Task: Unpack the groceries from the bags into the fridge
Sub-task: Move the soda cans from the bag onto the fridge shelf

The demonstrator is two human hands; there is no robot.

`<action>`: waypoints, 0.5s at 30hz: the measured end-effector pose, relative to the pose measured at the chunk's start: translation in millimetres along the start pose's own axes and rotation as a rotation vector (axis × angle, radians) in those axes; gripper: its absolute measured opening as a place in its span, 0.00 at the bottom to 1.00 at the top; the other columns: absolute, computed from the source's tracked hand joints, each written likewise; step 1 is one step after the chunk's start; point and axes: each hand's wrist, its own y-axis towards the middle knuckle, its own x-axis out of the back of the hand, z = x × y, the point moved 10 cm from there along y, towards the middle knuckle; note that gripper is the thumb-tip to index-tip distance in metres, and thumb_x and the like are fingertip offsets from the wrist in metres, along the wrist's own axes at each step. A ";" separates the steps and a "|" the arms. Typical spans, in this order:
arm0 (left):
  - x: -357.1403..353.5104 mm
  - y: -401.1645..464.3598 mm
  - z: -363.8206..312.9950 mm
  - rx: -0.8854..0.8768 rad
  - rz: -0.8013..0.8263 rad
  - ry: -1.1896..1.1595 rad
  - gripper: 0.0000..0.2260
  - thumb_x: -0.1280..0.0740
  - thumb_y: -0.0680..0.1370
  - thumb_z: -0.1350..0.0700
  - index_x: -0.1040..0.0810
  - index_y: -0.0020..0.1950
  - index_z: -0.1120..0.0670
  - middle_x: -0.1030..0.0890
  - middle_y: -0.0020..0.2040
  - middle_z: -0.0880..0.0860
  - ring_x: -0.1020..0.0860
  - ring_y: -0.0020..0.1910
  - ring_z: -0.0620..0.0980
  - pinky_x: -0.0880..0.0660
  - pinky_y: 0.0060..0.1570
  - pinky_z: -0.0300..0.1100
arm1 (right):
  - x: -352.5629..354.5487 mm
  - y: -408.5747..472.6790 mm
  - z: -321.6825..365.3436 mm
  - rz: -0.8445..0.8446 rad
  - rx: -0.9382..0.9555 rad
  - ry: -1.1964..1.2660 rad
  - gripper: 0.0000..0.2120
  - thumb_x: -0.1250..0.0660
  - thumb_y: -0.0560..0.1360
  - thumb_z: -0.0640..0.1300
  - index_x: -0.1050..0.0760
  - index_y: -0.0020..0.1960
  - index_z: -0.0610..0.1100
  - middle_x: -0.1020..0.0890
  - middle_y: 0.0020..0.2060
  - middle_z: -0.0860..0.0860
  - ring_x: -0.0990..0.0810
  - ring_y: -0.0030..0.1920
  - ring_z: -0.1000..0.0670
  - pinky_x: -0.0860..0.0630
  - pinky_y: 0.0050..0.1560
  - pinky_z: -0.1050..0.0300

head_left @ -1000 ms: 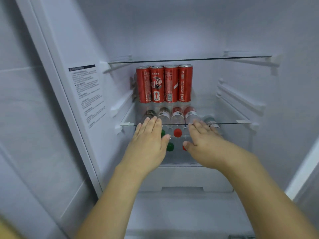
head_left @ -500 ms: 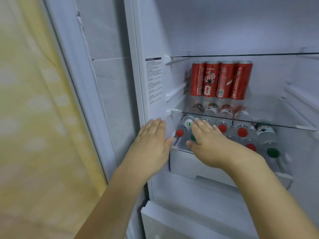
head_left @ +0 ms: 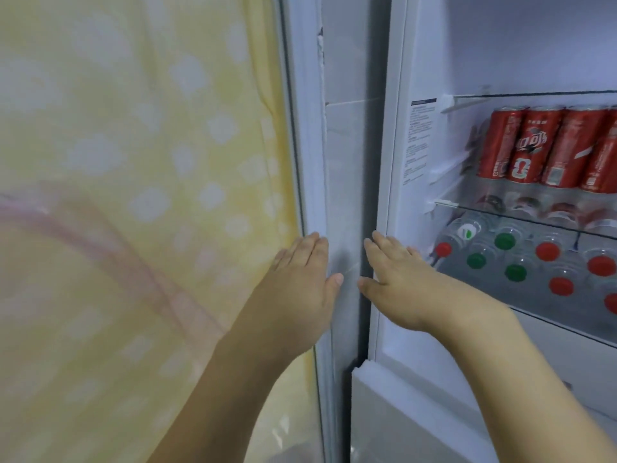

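The open fridge (head_left: 397,182) fills the right half of the view. Several red cans (head_left: 547,148) stand upright on a glass shelf (head_left: 500,213). Below it lie several clear bottles with red and green caps (head_left: 521,259), caps pointing outward. My left hand (head_left: 300,285) is flat with straight fingers in front of the door's inner edge, holding nothing. My right hand (head_left: 400,282) is flat and empty too, fingers straight, in front of the fridge's left wall just left of the bottles. No bag is in view.
The fridge door (head_left: 344,162) stands open at centre, seen edge-on. A yellow cloth with white spots (head_left: 140,195) hangs on the left. A white drawer front (head_left: 567,345) sits below the bottles and a lower compartment's top edge (head_left: 400,389) juts out beneath.
The view has swung left, so the fridge contents now sit at the right. Both hands have drawn back from the bottle shelf toward the fridge's left edge and the door.
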 end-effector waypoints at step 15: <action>65.8 -111.1 62.1 0.359 -0.078 0.174 0.27 0.54 0.84 0.46 0.57 0.80 0.53 0.57 0.81 0.48 0.58 0.78 0.43 0.64 0.71 0.35 | -23.4 -7.4 136.3 0.065 0.391 -0.046 0.31 0.52 0.84 0.52 0.64 0.79 0.44 0.64 0.78 0.48 0.64 0.78 0.49 0.64 0.75 0.52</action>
